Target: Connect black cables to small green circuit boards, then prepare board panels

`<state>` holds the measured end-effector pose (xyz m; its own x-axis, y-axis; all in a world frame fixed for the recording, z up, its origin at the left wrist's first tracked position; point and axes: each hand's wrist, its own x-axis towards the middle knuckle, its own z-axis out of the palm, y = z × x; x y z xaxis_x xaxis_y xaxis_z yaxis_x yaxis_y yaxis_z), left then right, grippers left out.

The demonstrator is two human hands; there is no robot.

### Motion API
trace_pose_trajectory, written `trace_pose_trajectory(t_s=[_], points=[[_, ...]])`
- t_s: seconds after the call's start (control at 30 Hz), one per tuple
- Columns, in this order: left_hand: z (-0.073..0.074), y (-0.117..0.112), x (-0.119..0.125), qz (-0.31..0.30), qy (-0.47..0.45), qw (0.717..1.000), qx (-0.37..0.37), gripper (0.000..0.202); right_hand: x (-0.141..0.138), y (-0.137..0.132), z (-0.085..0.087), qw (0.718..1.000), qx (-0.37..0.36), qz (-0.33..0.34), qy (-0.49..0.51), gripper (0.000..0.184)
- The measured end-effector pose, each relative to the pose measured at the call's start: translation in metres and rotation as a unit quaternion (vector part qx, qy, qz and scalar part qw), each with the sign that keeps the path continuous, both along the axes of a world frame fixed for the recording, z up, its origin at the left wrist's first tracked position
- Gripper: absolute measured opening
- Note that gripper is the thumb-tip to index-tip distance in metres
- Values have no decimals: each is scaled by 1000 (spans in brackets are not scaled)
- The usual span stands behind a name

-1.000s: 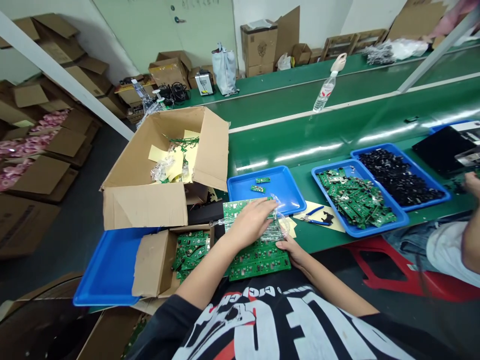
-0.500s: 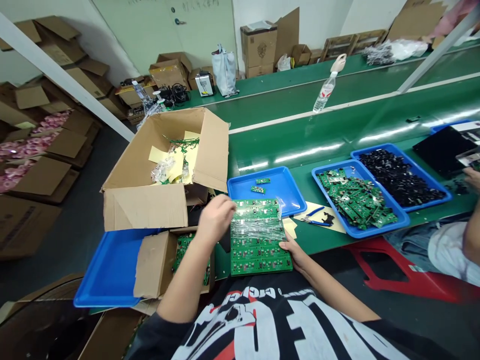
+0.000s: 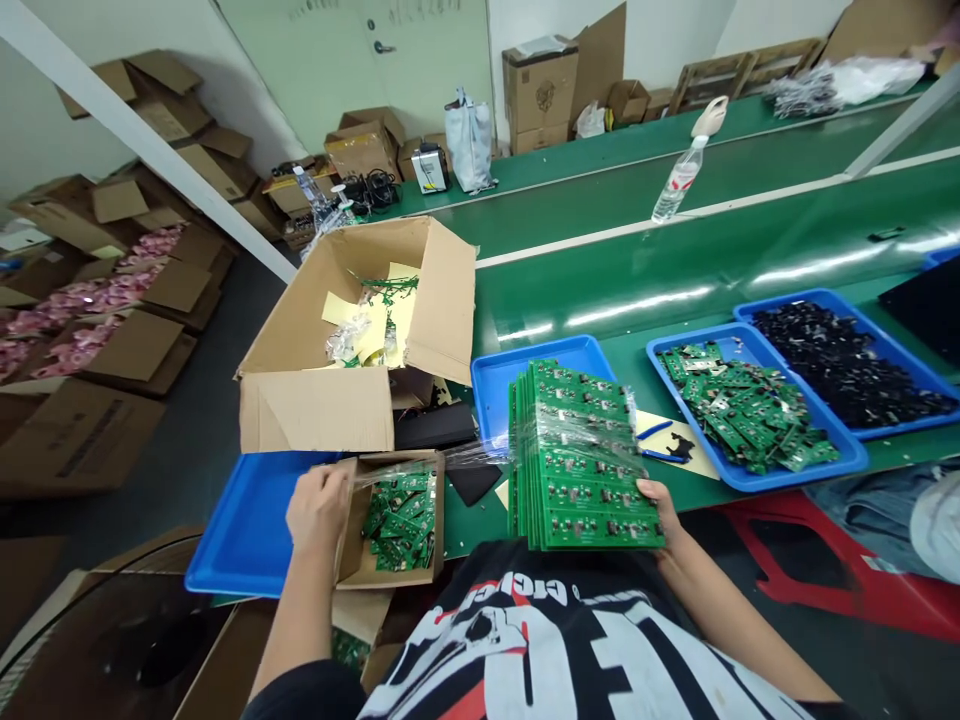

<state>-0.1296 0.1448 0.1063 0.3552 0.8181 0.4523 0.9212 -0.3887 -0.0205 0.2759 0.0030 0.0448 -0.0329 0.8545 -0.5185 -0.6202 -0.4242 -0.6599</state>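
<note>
The right hand (image 3: 660, 515) grasps the near edge of a film-wrapped stack of green circuit boards (image 3: 577, 460), its fingers curled beneath. The left hand (image 3: 319, 510) pinches stretched plastic film (image 3: 465, 462) just above the rim of a small cardboard box (image 3: 347, 530). A blue tray (image 3: 499, 395) lies against the stack's far side.

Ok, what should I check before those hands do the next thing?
1. Right hand on the stack of green circuit boards: ok, it grips the stack's right edge.
2. Clear plastic film around the stack: ok, it crosses the boards.
3. Left hand at the film's far end: cannot tell whether it pinches the film.
4. Stack edges lined up: not ok, the left side looks stepped.
5. Loose boards in the small cardboard box: ok, they lie inside it.
</note>
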Motion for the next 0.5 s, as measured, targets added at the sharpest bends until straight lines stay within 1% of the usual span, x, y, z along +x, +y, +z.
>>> trace_pose_trajectory(t_s=[0.07, 0.13, 0.17, 0.2, 0.23, 0.27, 0.3, 0.33, 0.37, 0.43, 0.47, 0.5], points=[[-13, -12, 18, -44, 18, 997, -59, 18, 5, 2, 9, 999, 12, -29, -20, 55], [-21, -20, 45, -92, 23, 990, -107, 18, 7, 7, 19, 996, 29, -74, -37, 53], [-21, -23, 59, -109, 20, 986, -124, 18, 7, 9, 25, 994, 34, -96, -43, 51], [-18, -25, 74, -126, 10, 981, -150, 24, 7, 11, 30, 992, 38, -115, -47, 50], [-12, -25, 89, -126, -53, 967, -215, 30, 7, 14, 35, 989, 42, -130, -50, 48], [-4, -24, 102, -110, -141, 944, -278, 31, 6, 16, 40, 988, 45, -139, -52, 47], [6, -23, 115, -94, -238, 903, -345, 31, 5, 17, 45, 987, 49, -143, -54, 48], [16, -21, 126, -74, -338, 847, -404, 33, 4, 18, 49, 987, 54, -140, -53, 49], [24, -20, 136, -76, -416, 775, -470, 38, 2, 20, 53, 988, 58, -136, -52, 50], [37, -18, 152, -101, -515, 627, -575, 52, -4, 22, 62, 989, 64, -123, -51, 55], [40, -18, 159, -113, -552, 564, -604, 59, -7, 23, 66, 990, 69, -115, -51, 57], [42, -18, 165, -121, -584, 513, -617, 63, -10, 25, 71, 990, 76, -107, -52, 61]])
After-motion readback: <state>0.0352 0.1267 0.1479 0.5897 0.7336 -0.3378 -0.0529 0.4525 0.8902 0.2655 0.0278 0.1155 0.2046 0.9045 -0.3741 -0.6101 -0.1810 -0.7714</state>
